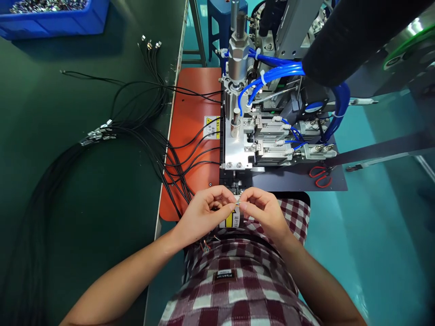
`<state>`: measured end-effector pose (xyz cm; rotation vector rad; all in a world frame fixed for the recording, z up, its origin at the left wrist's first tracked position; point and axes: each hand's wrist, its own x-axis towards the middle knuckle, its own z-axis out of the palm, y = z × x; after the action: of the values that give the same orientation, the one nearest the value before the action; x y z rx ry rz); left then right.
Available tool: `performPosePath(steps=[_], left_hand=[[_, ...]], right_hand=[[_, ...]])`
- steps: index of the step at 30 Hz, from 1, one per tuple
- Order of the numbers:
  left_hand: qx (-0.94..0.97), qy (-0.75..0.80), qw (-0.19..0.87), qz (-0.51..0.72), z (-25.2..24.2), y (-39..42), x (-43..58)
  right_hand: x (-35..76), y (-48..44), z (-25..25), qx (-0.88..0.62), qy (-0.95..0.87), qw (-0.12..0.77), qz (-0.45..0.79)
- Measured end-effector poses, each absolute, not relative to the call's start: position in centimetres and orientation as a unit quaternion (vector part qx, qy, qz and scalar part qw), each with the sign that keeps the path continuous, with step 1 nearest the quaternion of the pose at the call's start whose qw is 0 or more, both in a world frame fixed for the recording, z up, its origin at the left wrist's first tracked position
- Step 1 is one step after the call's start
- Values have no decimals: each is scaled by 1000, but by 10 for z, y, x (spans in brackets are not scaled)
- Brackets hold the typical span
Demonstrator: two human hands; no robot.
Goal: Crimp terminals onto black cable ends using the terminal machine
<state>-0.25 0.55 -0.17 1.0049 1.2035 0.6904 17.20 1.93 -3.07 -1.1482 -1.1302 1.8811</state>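
Observation:
Both hands meet just in front of the machine's near end. My left hand pinches thin light-coloured wire ends between thumb and forefinger. From the other side my right hand pinches the same fine wires, its fingertips almost touching the left ones. The fingers hide most of the wires and the cable they come from. Below the left wrist, loose stripped wire ends hang over my lap. Several black cables run across the orange plate into the machine's metal block.
A bundle of black cables with metal connectors lies on the dark green table. At its far left stands a blue bin of metal parts. Red-handled scissors rest on the machine's grey base. Blue air hoses arch over the machine.

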Motion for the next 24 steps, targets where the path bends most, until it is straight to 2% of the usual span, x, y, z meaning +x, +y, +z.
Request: performPosePath(steps=[11, 17, 24], left_hand=[[476, 499, 679, 253, 0, 6, -9], [478, 496, 687, 231, 2, 7, -9], [497, 493, 681, 214, 2, 8, -8]], right_hand=[[177, 31, -36, -367, -346, 233, 831], [180, 37, -32, -372, -369, 183, 832], [180, 45, -30, -342, -423, 177, 820]])
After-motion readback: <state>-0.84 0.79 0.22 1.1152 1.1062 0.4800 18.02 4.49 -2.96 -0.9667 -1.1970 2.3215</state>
